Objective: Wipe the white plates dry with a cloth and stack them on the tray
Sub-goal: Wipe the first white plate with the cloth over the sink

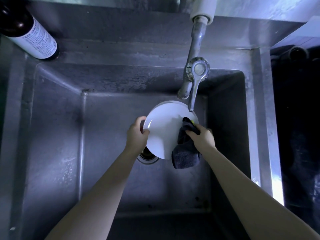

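Observation:
A white plate point(164, 129) is held over the steel sink point(57, 135), tilted a little toward me. My left hand point(136, 134) grips the plate's left rim, thumb on its face. My right hand point(201, 135) presses a dark grey cloth point(186, 149) against the plate's right side; the cloth hangs down below the plate's lower edge. A small yellow-green patch shows at the cloth's top. No tray is in view.
The tap point(192, 73) with its lever reaches over the sink just above the plate's far rim. The drain point(147, 157) lies under the plate. A dark bottle with a white label point(32, 35) stands on the sink's back left corner. Dark space lies to the right.

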`<move>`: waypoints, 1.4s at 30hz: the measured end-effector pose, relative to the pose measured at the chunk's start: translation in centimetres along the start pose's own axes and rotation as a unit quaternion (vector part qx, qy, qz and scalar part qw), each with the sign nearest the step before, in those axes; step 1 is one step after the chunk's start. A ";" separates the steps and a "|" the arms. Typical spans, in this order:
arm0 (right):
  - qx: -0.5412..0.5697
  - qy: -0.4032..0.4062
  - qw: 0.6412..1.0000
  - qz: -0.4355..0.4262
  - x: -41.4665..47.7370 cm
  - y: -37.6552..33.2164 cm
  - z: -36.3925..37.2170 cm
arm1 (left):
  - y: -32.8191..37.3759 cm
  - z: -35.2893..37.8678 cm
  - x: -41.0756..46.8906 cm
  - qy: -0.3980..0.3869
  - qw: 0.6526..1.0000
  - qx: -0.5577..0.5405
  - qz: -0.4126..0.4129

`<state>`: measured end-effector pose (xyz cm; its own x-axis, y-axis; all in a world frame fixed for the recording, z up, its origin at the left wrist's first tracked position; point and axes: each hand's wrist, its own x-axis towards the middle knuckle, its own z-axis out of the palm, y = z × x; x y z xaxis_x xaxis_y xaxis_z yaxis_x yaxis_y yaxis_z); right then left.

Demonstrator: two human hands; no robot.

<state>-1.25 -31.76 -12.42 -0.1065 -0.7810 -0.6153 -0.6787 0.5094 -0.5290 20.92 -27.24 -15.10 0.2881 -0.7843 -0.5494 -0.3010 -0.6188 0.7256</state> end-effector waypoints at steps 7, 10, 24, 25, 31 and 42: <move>0.040 -0.009 0.999 0.001 -1.2 -0.5 -0.9 | 0.1 -0.4 -1.3 -0.002 0.998 -0.064 -0.021; 0.071 -0.004 0.997 -0.008 -2.3 -0.8 -1.8 | 0.5 -0.8 -2.4 0.007 0.993 -0.117 -0.029; 0.128 -0.049 0.987 -0.080 -12.1 -3.4 -6.3 | 4.2 -4.4 -13.8 0.059 0.971 -0.229 0.029; 0.123 -0.047 0.986 -0.097 -13.2 -3.4 -6.8 | 4.5 -4.7 -14.7 0.083 0.969 -0.227 0.043; -0.053 0.089 0.963 -0.249 -19.7 -4.9 -10.3 | 7.4 -6.8 -20.0 0.133 0.961 -0.208 0.125; -0.003 0.008 0.909 -0.417 -29.7 -8.2 -14.5 | 14.7 -6.1 -27.4 0.157 0.926 -0.242 0.243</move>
<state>-3.04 -18.00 18.65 0.4369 -0.8995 0.0062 -0.5321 -0.2640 -0.8045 14.11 -14.59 13.17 0.4992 -0.8663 -0.0160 -0.0441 -0.0438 0.9981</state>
